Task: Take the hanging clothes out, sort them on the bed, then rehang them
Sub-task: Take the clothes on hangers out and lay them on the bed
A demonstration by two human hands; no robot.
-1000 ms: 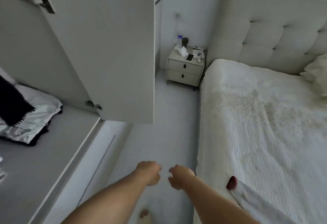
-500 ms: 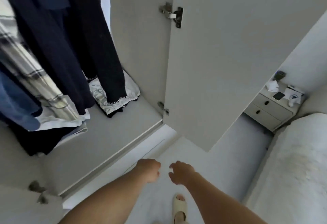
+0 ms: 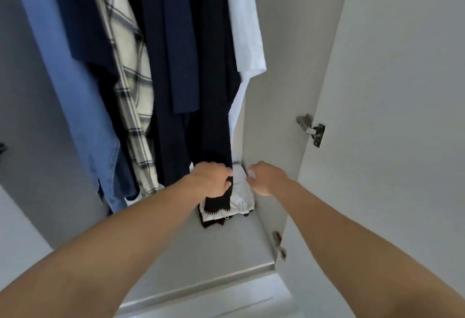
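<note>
the open wardrobe [image 3: 284,71] fills the view, seen from above and in front. a row of hanging clothes occupies its upper part. from the wardrobe's left side to its right side they are: a light blue denim shirt [image 3: 83,96], a dark navy top [image 3: 83,16] overlapping it, a cream plaid shirt [image 3: 130,83], a navy garment [image 3: 176,41], a long black garment [image 3: 214,91] and a white shirt [image 3: 247,23] next to the right inner wall. the hangers and rail are out of frame.

the left hand [image 3: 210,179] is at the lower part of the long black garment. its grip is closed: the fingers curl round the black fabric just above the hem, which has a pale stitched edge. the right hand [image 3: 265,178] is near the right inner wall, just beside the left hand. its grip is loose, with fingers partly curled and holding nothing; the fingertips [image 3: 250,174] are at or just above the folded white item, and contact cannot be confirmed.

a pile of folded clothes [image 3: 241,200], white over black, lies on the wardrobe floor [image 3: 214,249] at its back right corner, directly below both hands.

the wardrobe door [image 3: 390,91] stands open on the right, with one metal hinge [image 3: 312,129] at mid height and a second hinge [image 3: 279,244] near the floor edge.
</note>
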